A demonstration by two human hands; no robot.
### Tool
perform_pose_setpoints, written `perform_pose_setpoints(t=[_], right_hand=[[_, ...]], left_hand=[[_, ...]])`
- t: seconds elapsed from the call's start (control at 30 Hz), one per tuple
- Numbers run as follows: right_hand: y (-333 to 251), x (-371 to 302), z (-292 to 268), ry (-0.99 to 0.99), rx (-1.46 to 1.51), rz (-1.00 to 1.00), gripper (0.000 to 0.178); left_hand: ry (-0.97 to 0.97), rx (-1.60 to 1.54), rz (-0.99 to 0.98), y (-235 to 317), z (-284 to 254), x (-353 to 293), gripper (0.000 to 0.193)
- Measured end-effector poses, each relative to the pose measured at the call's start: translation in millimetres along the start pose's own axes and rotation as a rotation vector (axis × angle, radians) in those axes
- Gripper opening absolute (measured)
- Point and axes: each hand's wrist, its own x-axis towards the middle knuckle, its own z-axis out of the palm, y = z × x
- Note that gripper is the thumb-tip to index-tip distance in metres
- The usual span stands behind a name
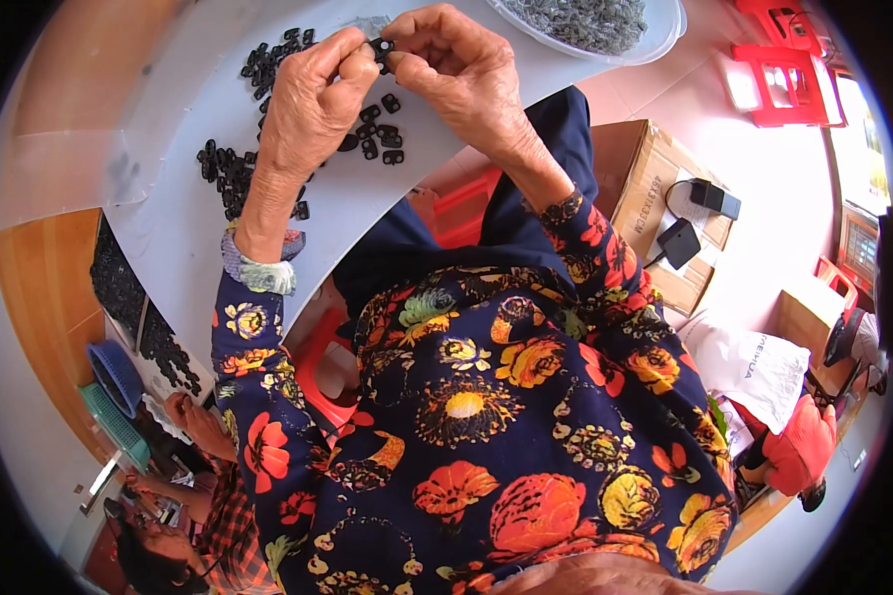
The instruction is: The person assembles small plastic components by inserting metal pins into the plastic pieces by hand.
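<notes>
At the far edge of the view, my left hand (pixel 319 99) and my right hand (pixel 461 79) are raised over the table, close together. Between their fingertips they pinch a small black plastic part (pixel 381 46) with light round spots on it. Both hands have thumb and fingers closed on it, one from each side. Below and around my left hand lie loose black plastic parts (pixel 230 177) of similar look, with a smaller group of black parts (pixel 379 134) between my wrists. My fingers hide some of the held part.
A clear plastic basin (pixel 671 42) heaped with small grey pieces (pixel 590 22) stands on the pale table (pixel 193 223), beyond my right hand. At right are a cardboard box (pixel 627 188) bearing black devices, and red stools (pixel 784 84). Another person (pixel 233 526) sits at lower left beside more black parts.
</notes>
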Motion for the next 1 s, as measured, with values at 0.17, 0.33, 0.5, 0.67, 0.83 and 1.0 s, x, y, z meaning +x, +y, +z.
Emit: perform_pose_setpoints(t=[0.17,0.33,0.5,0.67,0.83,1.0], right_hand=[[-0.3,0.7,2.6,0.007,0.061,-0.009,0.017],[-2.3,1.3,2.8,0.008,0.121,-0.009,0.016],[-3.7,2.1,2.5,-0.001,0.122,-0.027,0.015],[-3.4,1.5,1.5,0.008,0.081,-0.045,0.017],[-4.9,1.9,3.0,-0.002,0.138,-0.042,0.019],[-4.5,0.3,2.6,-0.073,-0.129,-0.033,0.032]], left_hand=[[0.019,-0.132,-0.049,0.5,1.0,-0.5,0.013],[0.147,-0.166,-0.124,7.4,15.5,-8.3,0.015],[0.108,-0.157,-0.1,7.1,13.3,-5.7,0.019],[0.091,-0.185,-0.146,12.3,15.2,-5.7,0.024],[0.139,-0.234,-0.162,4.0,17.0,-6.2,0.023],[0.069,-0.181,-0.176,5.7,6.5,-6.1,0.02]])
